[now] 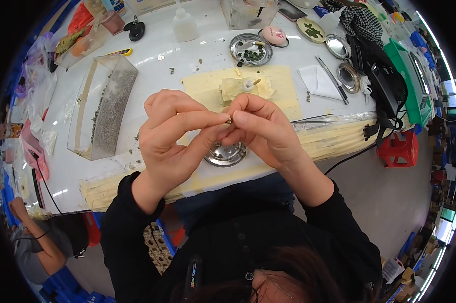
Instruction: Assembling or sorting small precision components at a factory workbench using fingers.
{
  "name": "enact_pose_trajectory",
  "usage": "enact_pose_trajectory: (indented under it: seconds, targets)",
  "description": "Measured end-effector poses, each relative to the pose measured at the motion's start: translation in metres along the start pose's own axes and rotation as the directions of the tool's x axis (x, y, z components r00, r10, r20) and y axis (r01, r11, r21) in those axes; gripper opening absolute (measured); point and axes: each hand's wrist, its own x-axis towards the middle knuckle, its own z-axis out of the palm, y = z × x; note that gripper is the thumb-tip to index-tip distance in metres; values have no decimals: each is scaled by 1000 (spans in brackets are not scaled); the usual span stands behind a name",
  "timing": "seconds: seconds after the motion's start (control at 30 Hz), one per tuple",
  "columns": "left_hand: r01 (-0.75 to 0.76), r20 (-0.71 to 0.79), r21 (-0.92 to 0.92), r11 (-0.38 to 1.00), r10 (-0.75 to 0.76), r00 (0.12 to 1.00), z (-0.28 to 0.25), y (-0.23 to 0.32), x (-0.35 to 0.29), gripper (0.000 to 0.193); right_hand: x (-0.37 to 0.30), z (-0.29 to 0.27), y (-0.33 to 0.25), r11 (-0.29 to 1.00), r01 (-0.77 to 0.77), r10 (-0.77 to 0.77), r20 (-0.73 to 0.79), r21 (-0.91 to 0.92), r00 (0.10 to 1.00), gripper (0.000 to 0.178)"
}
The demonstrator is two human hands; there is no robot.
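My left hand point(175, 131) and my right hand point(266, 126) meet fingertip to fingertip above the near edge of the table. Pinched between left thumb and forefinger is a tiny gold-and-dark piece point(229, 120), too small to name. The right thumb and fingers press together right beside it; whether they grip it too is hidden. Below the hands sits a round metal dish point(226, 158) with small bits in it, partly covered by my fingers. Just beyond, a cream-coloured block point(231, 91) with a small white pot and a stick stands on yellow paper point(197, 82).
A clear bin of small grey-green pieces point(111, 108) stands left. Farther back are a metal plate of dark green pieces point(251, 49), a white squeeze bottle point(185, 24) and a pink oval object point(274, 35). Tweezers point(316, 120) lie right. Another person's arm point(41, 240) shows lower left.
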Motion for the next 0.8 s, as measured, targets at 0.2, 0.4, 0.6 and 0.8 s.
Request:
enact_pose_trajectory:
  seconds: [0.2,0.4,0.6,0.8]
  targets:
    - [-38,-25,56,998,39,999,1,-3,-1,23,1,7,-2,999,-43,43,-32,-10,999,14]
    - [-113,-34,257,960,126,991,1,1,0,23,1,0,6,963,132,-145,-40,-234,989,12]
    - [-111,-23,315,943,125,992,0,2,0,22,-1,12,14,848,302,-375,-90,-436,923,11]
    - [264,75,-385,885,-255,964,2,-9,-6,19,1,7,-1,993,-4,-4,-69,-119,998,11]
